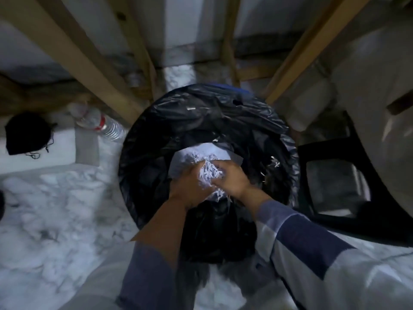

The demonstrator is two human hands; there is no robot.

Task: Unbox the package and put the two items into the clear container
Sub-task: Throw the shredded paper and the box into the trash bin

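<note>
Hands: the left hand (190, 186) and right hand (232, 181) press together around a wad of white shredded paper (210, 175), both closed on it, low inside a bin.
Bin: a round bin lined with a black bag (156, 121); its rim rings both wrists, leaving free room above and toward the viewer.
Inside: a white sheet (214, 151) lies under the wad; loose shreds cling to the liner at right.
Left side: a clear plastic bottle (100, 123) lies near the rim; a black pouch (26, 133) sits well apart on a white ledge.
Behind: slanted wooden legs (93, 63) crowd the far rim.
Right side: a black frame (335, 189) stands just beside the bin.
Floor: marbled white (55, 209).
Task items: clear container and the two items not in sight.
</note>
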